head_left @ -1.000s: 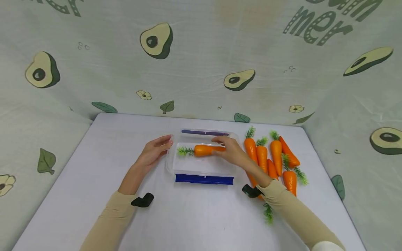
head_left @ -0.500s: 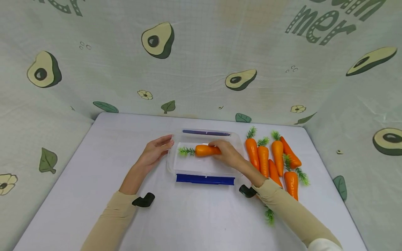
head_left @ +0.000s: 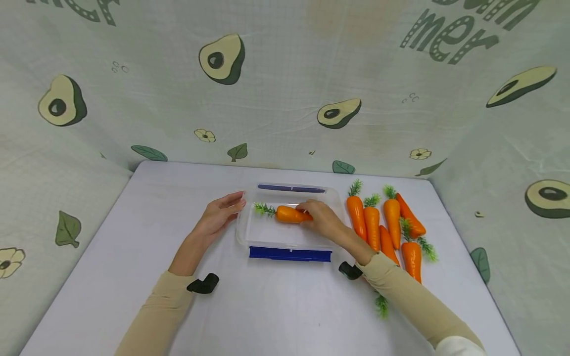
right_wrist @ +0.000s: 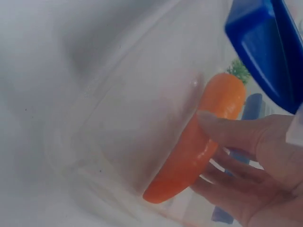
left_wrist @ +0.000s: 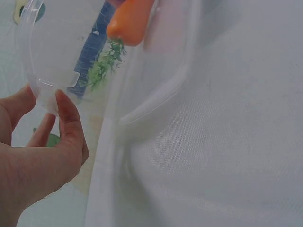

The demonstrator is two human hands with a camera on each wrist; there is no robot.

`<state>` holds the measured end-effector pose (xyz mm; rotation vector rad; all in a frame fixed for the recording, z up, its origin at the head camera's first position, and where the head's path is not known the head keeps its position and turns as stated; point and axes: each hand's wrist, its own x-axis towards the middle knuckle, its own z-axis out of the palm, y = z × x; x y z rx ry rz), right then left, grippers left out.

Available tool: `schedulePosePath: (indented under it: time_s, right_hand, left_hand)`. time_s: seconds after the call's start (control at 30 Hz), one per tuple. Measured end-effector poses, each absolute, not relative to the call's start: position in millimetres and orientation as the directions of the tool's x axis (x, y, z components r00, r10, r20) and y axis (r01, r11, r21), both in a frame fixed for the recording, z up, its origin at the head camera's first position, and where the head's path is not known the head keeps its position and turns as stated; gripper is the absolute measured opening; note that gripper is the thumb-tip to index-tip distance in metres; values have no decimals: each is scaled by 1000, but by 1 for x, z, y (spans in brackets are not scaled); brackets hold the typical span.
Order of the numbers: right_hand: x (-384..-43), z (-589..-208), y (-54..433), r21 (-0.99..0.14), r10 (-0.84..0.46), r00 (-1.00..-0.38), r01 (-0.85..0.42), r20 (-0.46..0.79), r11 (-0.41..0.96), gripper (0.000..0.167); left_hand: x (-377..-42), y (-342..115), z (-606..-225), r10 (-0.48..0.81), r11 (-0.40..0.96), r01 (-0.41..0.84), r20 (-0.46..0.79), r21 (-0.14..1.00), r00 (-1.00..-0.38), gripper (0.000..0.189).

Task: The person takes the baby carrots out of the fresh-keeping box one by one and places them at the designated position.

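A clear plastic food container (head_left: 291,241) with blue clips stands mid-table. In it lies an orange carrot (head_left: 288,214), its green leaves pointing left. My right hand (head_left: 321,217) holds the carrot near its narrow end; in the right wrist view the thumb (right_wrist: 227,130) lies along one side and the fingers reach behind it. At the container's left end, my left hand (head_left: 217,217) pinches the rim between thumb and fingers, as the left wrist view shows (left_wrist: 52,130). Part of the carrot's tip is hidden by the right hand in the head view.
Several more carrots (head_left: 392,217) lie loose to the right of the container, some under the right forearm. One blue clip (head_left: 290,254) hangs out at the near side, another clip (head_left: 291,188) at the far side. A printed cloth (head_left: 276,89) rises behind the table.
My right hand has moved left and closed its fingers round the carrot's narrow end. The carrot has turned slightly, its leaves shifting toward the far side. The left hand stays at the rim.
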<state>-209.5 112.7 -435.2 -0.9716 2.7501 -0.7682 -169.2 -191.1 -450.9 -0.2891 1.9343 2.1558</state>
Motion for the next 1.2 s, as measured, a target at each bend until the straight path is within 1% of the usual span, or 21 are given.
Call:
schedulePosePath:
  time_s: [0.33,0.63,0.77,0.83,1.03,1.2]
  right_hand:
    - [-206,-419,126,-559,-649,-756,-578,90,595,36]
    - [-200,-396,138,-601,-627,-763,-577,157,553,42]
    - [-198,-386,144,-602,-618,-765,-584,184,544,43]
    - [-198,-381,147,-618,-604,-775,-570,186,541,44]
    - [-193,-368,157,-695,-511,-842,-471,172,544,44]
    - [-190,-360,170,-691,-459,-866,-454,196,562,45]
  left_hand:
    - [-168,-190,-449,32,-101,-302,-300,948,-953,57]
    - [-168,-191,-451,47,-86,-305,-302,948,-952,59]
    - [-168,-193,-451,48,-73,-300,-297,951,-954,61]
    - [-168,-193,-451,50,-71,-296,-293,953,-955,61]
    - [-168,-193,-451,58,-98,-284,-279,954,-958,60]
    - [-168,-193,-451,61,-101,-287,-282,953,-958,61]
